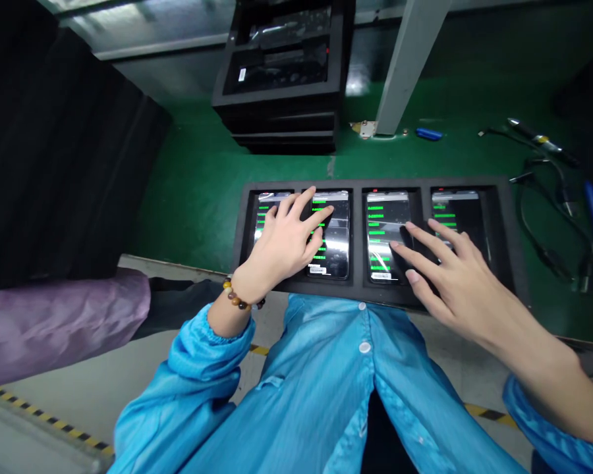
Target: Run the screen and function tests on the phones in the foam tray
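A black foam tray (356,289) lies along the front edge of the green bench, with several smartphones in its slots. Their lit screens show rows of green text. My left hand (285,238) is open over the two left phones, its fingers spread across the second smartphone (337,247) and partly hiding the leftmost smartphone (263,214). My right hand (449,270) is open too, fingertips at the right side of the third smartphone (381,253). It partly covers the rightmost smartphone (462,210). Whether the fingertips press the glass I cannot tell.
Stacked black trays (281,105) stand at the back, beside a grey post (410,66). Tall black stacks (64,151) rise at left, near another person's purple sleeve (64,322). Cables (528,217), a pen (543,139) and blue objects (429,134) lie on the green bench (192,178).
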A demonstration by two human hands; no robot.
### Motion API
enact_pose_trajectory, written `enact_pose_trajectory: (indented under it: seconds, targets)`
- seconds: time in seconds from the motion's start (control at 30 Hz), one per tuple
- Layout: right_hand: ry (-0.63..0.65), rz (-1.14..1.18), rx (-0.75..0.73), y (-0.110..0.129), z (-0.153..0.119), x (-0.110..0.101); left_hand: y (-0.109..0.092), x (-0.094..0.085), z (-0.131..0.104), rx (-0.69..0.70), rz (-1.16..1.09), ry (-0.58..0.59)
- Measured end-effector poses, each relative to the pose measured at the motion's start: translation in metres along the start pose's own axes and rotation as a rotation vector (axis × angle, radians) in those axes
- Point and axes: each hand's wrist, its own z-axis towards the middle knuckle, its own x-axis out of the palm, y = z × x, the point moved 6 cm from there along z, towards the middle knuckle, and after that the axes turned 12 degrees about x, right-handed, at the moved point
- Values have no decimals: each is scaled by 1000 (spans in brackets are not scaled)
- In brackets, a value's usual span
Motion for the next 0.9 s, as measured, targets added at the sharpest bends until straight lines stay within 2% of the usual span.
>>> enact_pose_trajectory:
  seconds: [0.13, 0.27, 0.33, 0.43, 0.57, 0.7, 0.9]
  targets:
    - [-97, 122, 32, -17, -4, -20, 1, -2, -1, 28, -8, -56]
    - [-196, 166, 160, -43, -14, -41, 3, -7, -18, 69, -4, -99]
    - [-166, 159, 145, -42, -17, -37, 1, -8, -29, 98, -18, -89]
    - [-90, 148, 22, -20, -11, -17, -7, -5, -37, 136, -52, -53]
    - [-66, 94, -26, 3, 13, 6, -11, -1, -30, 92, -60, -47]
    - [-103, 42, 63, 1, 36, 10, -3, 0, -15, 46, -48, -34]
    - [-78, 17, 123, -8, 50, 13, 6, 3, -4, 36, -50, -22]
